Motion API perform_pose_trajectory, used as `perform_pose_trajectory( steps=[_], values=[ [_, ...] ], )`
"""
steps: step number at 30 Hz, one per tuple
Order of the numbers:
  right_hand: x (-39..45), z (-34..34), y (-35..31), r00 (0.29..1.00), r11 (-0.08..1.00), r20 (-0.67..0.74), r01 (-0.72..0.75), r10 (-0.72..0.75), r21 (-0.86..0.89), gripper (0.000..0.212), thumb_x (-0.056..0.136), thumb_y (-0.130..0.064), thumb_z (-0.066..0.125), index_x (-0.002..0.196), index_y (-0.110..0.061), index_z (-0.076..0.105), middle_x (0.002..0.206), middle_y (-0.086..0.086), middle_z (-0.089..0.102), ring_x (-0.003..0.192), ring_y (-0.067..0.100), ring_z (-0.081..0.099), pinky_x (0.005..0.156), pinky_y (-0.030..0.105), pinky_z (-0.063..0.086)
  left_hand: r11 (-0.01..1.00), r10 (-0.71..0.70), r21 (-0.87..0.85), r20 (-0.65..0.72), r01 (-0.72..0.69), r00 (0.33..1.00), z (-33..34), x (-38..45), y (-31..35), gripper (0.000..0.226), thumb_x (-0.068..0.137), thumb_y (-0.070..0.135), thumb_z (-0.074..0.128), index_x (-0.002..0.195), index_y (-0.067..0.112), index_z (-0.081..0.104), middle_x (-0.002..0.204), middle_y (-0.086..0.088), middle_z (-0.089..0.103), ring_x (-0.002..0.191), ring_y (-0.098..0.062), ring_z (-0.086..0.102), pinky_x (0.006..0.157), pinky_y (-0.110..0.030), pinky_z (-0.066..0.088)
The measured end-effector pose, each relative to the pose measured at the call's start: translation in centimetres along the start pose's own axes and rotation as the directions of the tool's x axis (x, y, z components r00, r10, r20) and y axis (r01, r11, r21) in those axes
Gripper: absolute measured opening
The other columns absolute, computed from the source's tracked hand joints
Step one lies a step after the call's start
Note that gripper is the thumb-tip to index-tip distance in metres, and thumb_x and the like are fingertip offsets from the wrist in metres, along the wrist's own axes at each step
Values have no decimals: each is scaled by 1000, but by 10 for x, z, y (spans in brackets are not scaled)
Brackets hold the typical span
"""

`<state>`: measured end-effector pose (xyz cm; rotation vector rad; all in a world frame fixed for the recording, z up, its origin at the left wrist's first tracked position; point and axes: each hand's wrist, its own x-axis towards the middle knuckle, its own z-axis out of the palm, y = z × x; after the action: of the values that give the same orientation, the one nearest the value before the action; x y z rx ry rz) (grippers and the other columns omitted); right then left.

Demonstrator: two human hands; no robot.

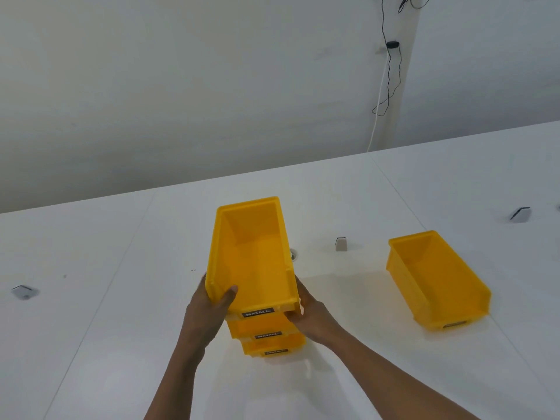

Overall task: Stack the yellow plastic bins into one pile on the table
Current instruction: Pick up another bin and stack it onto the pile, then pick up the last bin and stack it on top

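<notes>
White table fills the lower part of the view, with a grey wall behind it. At its centre stands a pile of yellow bins. The top bin is held by both hands: the left hand has its grip pressed on the left wall, thumb inside, and the right hand presses the right wall. At 3 o'clock, well apart, one loose yellow bin lies alone.
</notes>
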<state>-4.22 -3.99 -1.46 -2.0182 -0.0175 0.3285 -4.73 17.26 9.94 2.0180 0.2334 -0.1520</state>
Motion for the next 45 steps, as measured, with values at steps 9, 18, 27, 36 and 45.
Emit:
perform_pose_trajectory(
  steps=[9, 18, 27, 36, 45],
  values=[
    [-30, -97, 34, 983, 992, -160, -80, 95, 93, 105, 68, -64, 75, 149, -51, 9, 161, -9, 24, 147, 13, 24, 113, 38, 28, 918, 397, 90, -233, -387, 888, 18, -3, 97, 62, 79, 70, 46, 136, 48, 35, 152, 10, 36, 133, -17, 38, 97, -47, 42],
    [-82, -224, 101, 813, 962, -515, -241, 273, 130, 98, 73, -60, 73, 151, -41, 17, 159, -6, 29, 144, 23, 31, 109, 43, 36, 909, 416, -124, 190, -398, 889, 208, -1, 120, 47, 87, 48, 56, 132, 36, 47, 142, 11, 48, 123, 0, 45, 92, -19, 40],
    [-122, -288, 179, 669, 891, -596, -400, 444, 215, 89, 77, -55, 72, 150, -27, 28, 154, 6, 39, 139, 29, 39, 106, 48, 39, 978, 20, 161, 570, -135, 822, 344, 2, 51, 62, 88, 50, 52, 143, 27, 34, 149, -3, 42, 128, -20, 49, 100, -35, 43],
    [-107, -302, 223, 694, 852, -497, -464, 520, 244, 88, 79, -44, 75, 151, -23, 28, 152, 8, 42, 137, 29, 42, 105, 43, 40, 963, -108, 265, 532, -44, 840, 424, 11, 47, 96, 82, 62, 52, 151, 24, -3, 157, -8, 29, 135, -34, 42, 103, -46, 41],
    [-101, -243, 218, 739, 830, -430, -555, 519, 47, 52, 91, -35, 62, 135, -13, 48, 120, 9, 62, 101, 22, 62, 78, 33, 52, 885, -90, 453, 399, -111, 913, 398, 13, 10, 47, 91, 28, 43, 137, 19, 35, 126, -5, 58, 107, -28, 58, 90, -46, 51]
  ],
)
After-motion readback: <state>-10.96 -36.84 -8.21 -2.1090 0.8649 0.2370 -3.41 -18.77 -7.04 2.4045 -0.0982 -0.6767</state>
